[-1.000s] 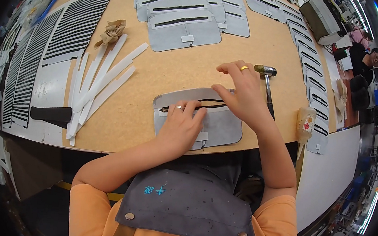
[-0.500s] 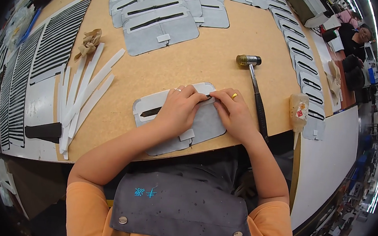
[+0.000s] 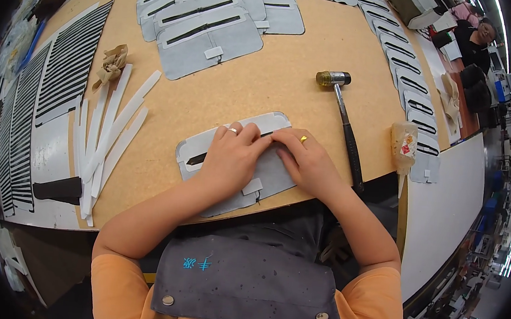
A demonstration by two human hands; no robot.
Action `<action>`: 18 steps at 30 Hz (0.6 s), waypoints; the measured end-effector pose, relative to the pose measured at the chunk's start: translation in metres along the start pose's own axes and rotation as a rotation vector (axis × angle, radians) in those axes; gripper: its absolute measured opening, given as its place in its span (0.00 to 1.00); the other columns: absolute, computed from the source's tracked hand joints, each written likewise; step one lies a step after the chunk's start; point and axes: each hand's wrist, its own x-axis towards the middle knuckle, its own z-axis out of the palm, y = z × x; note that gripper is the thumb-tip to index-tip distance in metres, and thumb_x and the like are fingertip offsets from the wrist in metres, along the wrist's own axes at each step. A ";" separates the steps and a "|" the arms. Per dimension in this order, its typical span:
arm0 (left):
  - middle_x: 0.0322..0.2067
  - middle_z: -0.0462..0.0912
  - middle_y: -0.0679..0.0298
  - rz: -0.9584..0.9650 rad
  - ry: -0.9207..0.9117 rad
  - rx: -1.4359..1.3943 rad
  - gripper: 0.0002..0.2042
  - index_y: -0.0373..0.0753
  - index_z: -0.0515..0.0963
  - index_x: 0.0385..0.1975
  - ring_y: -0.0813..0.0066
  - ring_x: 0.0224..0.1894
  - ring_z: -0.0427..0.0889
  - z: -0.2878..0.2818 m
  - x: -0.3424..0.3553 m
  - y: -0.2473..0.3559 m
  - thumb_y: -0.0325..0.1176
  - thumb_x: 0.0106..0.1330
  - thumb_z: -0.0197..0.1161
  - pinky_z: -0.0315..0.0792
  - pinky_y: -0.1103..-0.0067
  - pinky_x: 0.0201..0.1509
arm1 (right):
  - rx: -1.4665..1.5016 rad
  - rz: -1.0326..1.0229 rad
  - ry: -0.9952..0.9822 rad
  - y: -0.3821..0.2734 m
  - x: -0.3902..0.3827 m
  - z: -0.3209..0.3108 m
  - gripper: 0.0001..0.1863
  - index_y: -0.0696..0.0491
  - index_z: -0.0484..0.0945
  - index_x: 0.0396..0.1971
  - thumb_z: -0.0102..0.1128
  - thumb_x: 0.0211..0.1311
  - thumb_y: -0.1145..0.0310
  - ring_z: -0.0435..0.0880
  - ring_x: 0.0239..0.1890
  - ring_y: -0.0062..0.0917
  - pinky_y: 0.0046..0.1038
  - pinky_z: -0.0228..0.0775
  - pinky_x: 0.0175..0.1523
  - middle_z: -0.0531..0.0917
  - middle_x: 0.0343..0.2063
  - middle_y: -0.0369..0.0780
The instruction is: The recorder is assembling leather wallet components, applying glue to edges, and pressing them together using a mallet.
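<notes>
Your left hand, fingers bent over grey panel, likely steadying it; right hand, thumb slightly apart, by black strip; can't tell either grip.

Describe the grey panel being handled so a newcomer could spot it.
On the tan tabletop, look to the near edge. The grey panel lies there under the left hand and right hand. Unlike the similar panels elsewhere, it alone has hands on it.
</notes>
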 end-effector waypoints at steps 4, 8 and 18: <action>0.35 0.73 0.63 -0.142 0.033 -0.259 0.14 0.38 0.76 0.41 0.66 0.37 0.72 -0.010 -0.013 -0.009 0.24 0.53 0.56 0.63 0.72 0.41 | -0.042 0.025 -0.020 -0.001 -0.002 -0.001 0.15 0.56 0.72 0.45 0.56 0.56 0.78 0.77 0.46 0.37 0.33 0.71 0.49 0.78 0.40 0.42; 0.36 0.73 0.64 -0.021 0.020 -0.157 0.15 0.38 0.76 0.41 0.67 0.39 0.72 -0.009 -0.020 -0.010 0.23 0.52 0.56 0.63 0.73 0.41 | -0.148 -0.065 -0.081 -0.002 0.005 -0.004 0.17 0.56 0.75 0.45 0.55 0.53 0.78 0.77 0.45 0.36 0.32 0.71 0.49 0.79 0.40 0.42; 0.37 0.72 0.64 0.062 -0.011 0.046 0.15 0.36 0.73 0.43 0.67 0.38 0.72 -0.013 -0.023 -0.007 0.26 0.54 0.56 0.63 0.74 0.41 | 0.004 0.015 0.017 -0.013 0.008 0.003 0.15 0.56 0.76 0.43 0.58 0.53 0.76 0.75 0.44 0.35 0.33 0.68 0.49 0.77 0.39 0.40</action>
